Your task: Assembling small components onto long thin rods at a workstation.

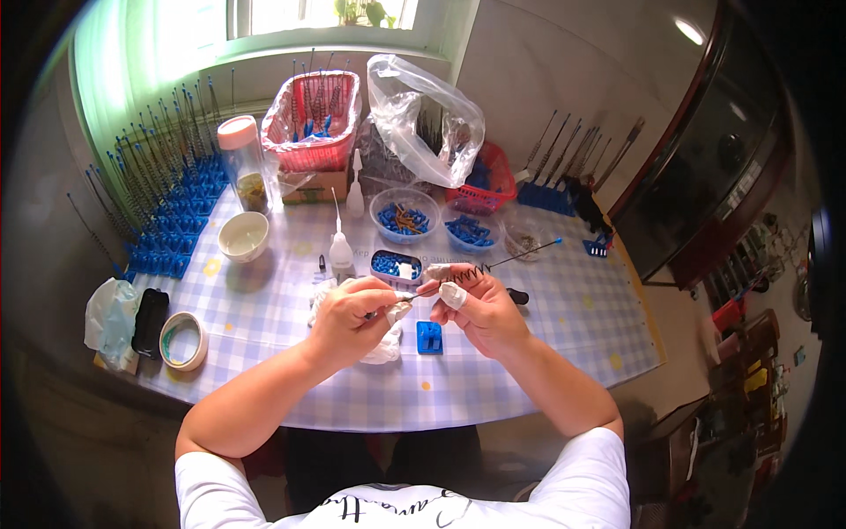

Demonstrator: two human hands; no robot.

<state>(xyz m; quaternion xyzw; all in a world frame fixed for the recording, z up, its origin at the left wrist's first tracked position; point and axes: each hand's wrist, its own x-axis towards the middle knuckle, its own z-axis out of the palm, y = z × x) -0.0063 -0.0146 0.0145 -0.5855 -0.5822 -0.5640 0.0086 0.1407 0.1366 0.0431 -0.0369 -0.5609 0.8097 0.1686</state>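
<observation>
A thin dark rod with a black coil spring (473, 273) round it slants up to the right above the table, ending in a small blue tip (558, 240). My right hand (489, 316) is closed on the spring part between thumb and fingers. My left hand (352, 319) pinches at the rod's lower end, and its fingertips hide what exactly sits there. White wraps cover some fingertips. Below the hands lies a square blue plastic base (429, 338). A crumpled white cloth (383, 346) is partly under my left hand. Just beyond stands a small tub of blue pieces (396, 266).
Rows of blue bases with upright spring rods (172, 229) fill the left side; more stand at the far right (546, 196). Behind are bowls of blue parts (404, 214), squeeze bottles (340, 253), pink baskets (310, 157), a jar (240, 159), a white bowl (243, 236) and a tape roll (183, 341).
</observation>
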